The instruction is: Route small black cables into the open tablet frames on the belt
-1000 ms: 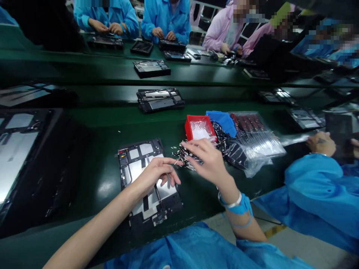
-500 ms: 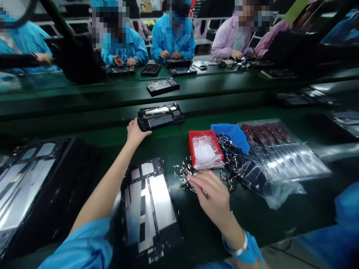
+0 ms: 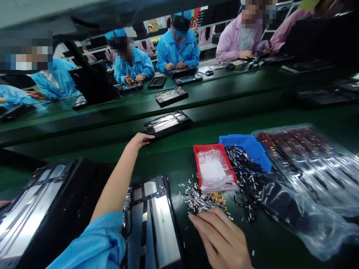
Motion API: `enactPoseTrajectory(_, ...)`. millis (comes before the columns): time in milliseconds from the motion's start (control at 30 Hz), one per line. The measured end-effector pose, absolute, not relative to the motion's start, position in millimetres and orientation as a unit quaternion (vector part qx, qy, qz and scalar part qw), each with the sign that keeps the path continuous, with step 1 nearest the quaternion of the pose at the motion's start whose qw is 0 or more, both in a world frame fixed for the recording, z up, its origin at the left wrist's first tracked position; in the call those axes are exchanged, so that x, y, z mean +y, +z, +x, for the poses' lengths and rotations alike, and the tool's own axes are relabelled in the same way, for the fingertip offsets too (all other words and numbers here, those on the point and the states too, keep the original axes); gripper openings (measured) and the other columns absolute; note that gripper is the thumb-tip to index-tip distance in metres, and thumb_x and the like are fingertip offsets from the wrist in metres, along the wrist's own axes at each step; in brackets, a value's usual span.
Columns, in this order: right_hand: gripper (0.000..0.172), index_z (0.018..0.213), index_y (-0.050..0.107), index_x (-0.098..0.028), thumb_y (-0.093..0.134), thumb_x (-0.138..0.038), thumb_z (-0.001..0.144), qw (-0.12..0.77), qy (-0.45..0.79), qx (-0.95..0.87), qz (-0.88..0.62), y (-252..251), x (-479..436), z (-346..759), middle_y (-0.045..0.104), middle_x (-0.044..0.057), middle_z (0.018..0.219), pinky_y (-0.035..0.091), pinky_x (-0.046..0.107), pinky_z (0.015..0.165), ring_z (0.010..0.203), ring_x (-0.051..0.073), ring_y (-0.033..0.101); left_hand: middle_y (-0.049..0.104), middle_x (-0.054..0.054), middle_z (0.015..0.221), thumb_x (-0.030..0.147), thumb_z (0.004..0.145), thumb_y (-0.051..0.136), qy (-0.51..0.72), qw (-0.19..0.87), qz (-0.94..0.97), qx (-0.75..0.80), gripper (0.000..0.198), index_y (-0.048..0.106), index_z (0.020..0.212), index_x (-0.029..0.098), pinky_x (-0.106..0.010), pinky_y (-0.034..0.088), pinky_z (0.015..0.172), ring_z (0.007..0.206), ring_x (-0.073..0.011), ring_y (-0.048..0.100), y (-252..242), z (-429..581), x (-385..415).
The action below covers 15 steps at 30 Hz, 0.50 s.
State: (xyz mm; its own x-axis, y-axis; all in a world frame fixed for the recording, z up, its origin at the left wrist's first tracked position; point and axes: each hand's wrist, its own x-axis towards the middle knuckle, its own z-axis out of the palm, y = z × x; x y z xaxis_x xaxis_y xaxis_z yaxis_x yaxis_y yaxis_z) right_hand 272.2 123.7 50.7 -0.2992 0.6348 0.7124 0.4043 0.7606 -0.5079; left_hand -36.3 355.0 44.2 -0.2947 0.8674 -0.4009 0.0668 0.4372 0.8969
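My left hand (image 3: 138,141) is stretched far forward across the green belt (image 3: 92,149), its fingers out and touching the near left corner of a black tablet frame (image 3: 167,123). It grips nothing that I can see. My right hand (image 3: 221,239) lies low at the front, fingers extended and together, resting at the near edge of a pile of small cable parts (image 3: 200,198). Whether it pinches one of them is hidden. An open tablet back (image 3: 153,220) with silver plates lies directly in front of me, between my two arms.
A red bin (image 3: 213,164) with a plastic bag and a blue bin (image 3: 246,149) stand right of the pile, with black wires (image 3: 246,175) spilling between them. A clear blister tray (image 3: 303,153) lies at right. Dark trays (image 3: 36,209) fill the left. Co-workers in blue and pink coats sit opposite.
My left hand left the near tablet back and reached forward to the far tablet frame, which has slid a little to the right. My right hand dropped onto the cable pile. The view tilted upward.
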Motion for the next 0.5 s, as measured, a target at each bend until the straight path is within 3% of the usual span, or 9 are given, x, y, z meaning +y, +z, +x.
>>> enactPoseTrajectory(133,0.029,0.099,0.067,-0.015,0.051,0.002,0.083,0.482,0.102,-0.796,-0.351,48.2,124.4,270.3,0.068,0.006,0.079,0.056,0.030,0.063,0.073,0.016,0.061,0.060,-0.006,0.074,0.031,0.089,0.060,0.457,0.574,0.258,0.629,0.024,0.057,0.083,0.008,-0.022,0.052,0.061,0.068,-0.0114,0.060,51.4,-7.8,353.0)
enactPoseTrajectory(300,0.034,0.110,0.065,-0.017,0.051,0.002,0.085,0.471,0.100,-0.798,-0.361,46.4,127.2,263.4,0.065,0.004,0.073,0.053,0.029,0.059,0.065,0.015,0.059,0.060,-0.007,0.066,0.030,0.085,0.059,0.491,0.628,0.196,0.571,0.022,0.056,0.085,0.008,-0.018,0.040,0.043,0.057,-0.0119,0.058,59.5,22.9,339.6)
enactPoseTrajectory(500,0.016,0.086,0.066,-0.019,0.056,-0.006,0.085,0.506,0.117,-0.768,-0.373,49.6,131.1,263.8,0.068,0.002,0.073,0.052,0.027,0.058,0.065,0.014,0.061,0.054,-0.001,0.053,0.015,0.077,0.054,0.560,0.600,0.172,0.545,0.005,0.053,0.073,0.013,-0.016,0.036,0.039,0.044,-0.0090,0.052,95.4,19.1,252.6)
